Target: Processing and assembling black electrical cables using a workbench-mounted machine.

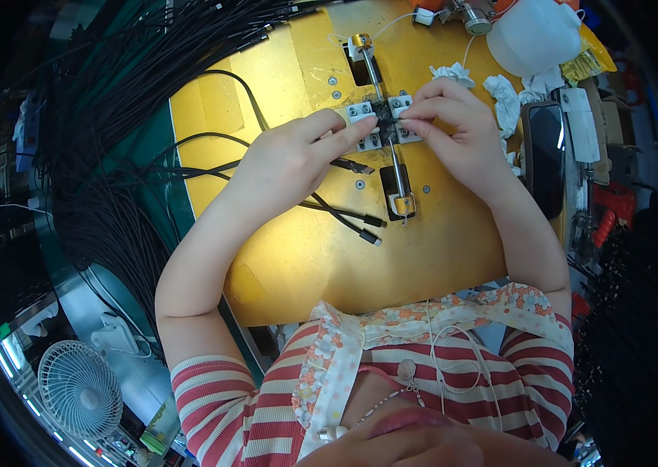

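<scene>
My left hand is closed over black cables that run in under its palm. Its index finger reaches onto the white clamp block at the middle of the fixture. From the right, my right hand pinches at the dark centre of the fixture, thumb and index finger together. What sits between its fingertips is small, dark and partly hidden. Metal rods with brass-coloured ends lie in line above and below the centre. Below my left hand, cable plugs rest on the gold plate.
A big bundle of black cables hangs along the left side. At the right lie crumpled tissues, a dark phone and a white plastic bottle. A white fan stands at the lower left.
</scene>
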`<state>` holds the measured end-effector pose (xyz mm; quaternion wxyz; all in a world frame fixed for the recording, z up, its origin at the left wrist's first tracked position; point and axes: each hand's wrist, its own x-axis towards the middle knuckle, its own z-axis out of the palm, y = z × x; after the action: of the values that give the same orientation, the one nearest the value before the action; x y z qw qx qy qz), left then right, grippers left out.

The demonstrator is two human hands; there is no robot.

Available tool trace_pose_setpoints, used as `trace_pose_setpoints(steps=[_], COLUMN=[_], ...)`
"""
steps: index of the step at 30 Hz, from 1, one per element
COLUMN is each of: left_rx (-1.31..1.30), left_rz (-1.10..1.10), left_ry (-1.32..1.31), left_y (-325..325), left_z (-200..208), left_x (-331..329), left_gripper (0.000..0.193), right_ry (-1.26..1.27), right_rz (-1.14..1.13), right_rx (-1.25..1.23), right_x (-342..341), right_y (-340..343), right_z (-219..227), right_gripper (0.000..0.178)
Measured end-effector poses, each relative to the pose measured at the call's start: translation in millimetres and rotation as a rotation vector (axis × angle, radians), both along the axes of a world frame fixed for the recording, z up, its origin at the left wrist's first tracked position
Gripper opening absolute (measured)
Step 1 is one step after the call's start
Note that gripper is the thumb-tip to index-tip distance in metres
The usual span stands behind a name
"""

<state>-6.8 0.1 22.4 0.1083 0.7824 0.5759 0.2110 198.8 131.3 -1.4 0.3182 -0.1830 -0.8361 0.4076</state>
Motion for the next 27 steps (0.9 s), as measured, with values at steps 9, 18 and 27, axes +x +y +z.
trace_pose_setpoints(steps=[9,18,27], left_rx=[0.083,0.098,0.072], left_rz=[-0.029,-0.035,-0.013], left_ry=[0.177,0.188,0.169], left_y=[4,4,4], left_z=[-14,-15,-14], left_x=[-7,-6,-6], left_gripper=[0.047,0.044,0.042], right_ry=[-0.105,-0.148,-0.188], right_rz=[-0.018,-0.001,-0.01], right_rx=[0.101,0.571,0.615], right_x=[-5,-2,1], right_y=[-1,-8,-10], right_z=[-3,7,7], right_gripper=[0.007,0.011,0.011])
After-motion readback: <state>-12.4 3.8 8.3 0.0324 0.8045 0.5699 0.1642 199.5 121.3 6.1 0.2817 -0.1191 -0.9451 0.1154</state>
